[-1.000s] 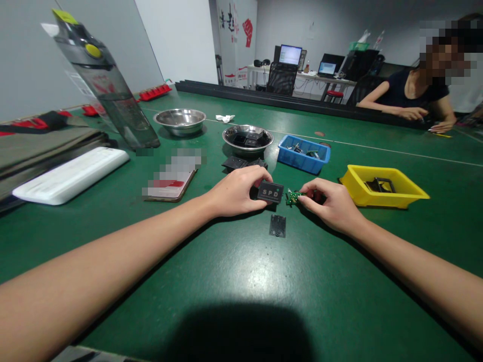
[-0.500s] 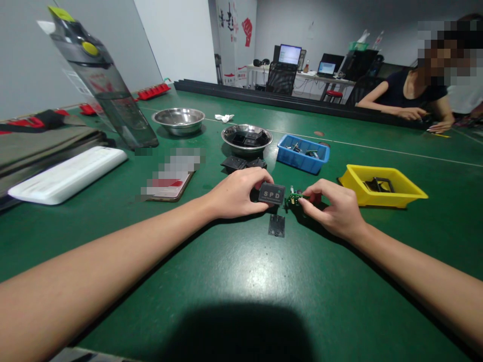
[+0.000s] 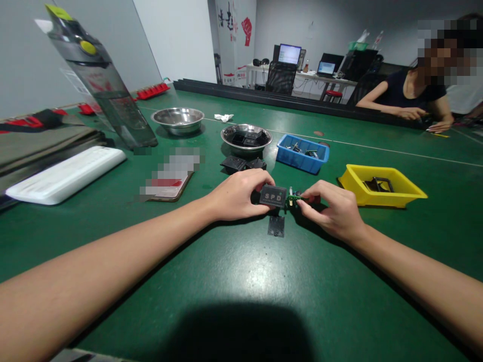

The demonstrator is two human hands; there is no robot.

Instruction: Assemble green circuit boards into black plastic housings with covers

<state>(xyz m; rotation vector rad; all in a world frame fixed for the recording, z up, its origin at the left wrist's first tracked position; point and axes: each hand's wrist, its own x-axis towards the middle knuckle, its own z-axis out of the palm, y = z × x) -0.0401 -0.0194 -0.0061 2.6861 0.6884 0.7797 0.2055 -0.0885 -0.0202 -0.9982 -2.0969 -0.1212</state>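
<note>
My left hand point(image 3: 247, 195) grips a small black plastic housing point(image 3: 273, 196) marked "SPD", thumb below and fingers above. Between the thumb and fingers of my right hand point(image 3: 335, 207) is a small green circuit board point(image 3: 293, 199) with metal parts on it. The board's left end is right at the housing's right side; whether it reaches inside I cannot tell. On the table just below the housing lies a flat black square cover point(image 3: 276, 227). More black housings point(image 3: 234, 164) lie behind my left hand.
A steel bowl point(image 3: 227, 142) of black parts, another steel bowl point(image 3: 158, 118), a blue bin point(image 3: 298, 160) of small metal parts and a yellow bin point(image 3: 407, 192) with black frames stand behind. Left are a phone point(image 3: 171, 188), a white case point(image 3: 64, 176) and a water bottle point(image 3: 116, 100). A person sits far right.
The circuit board and the housing have come closer together, so less of a gap shows between them. Both hands keep their grips.
</note>
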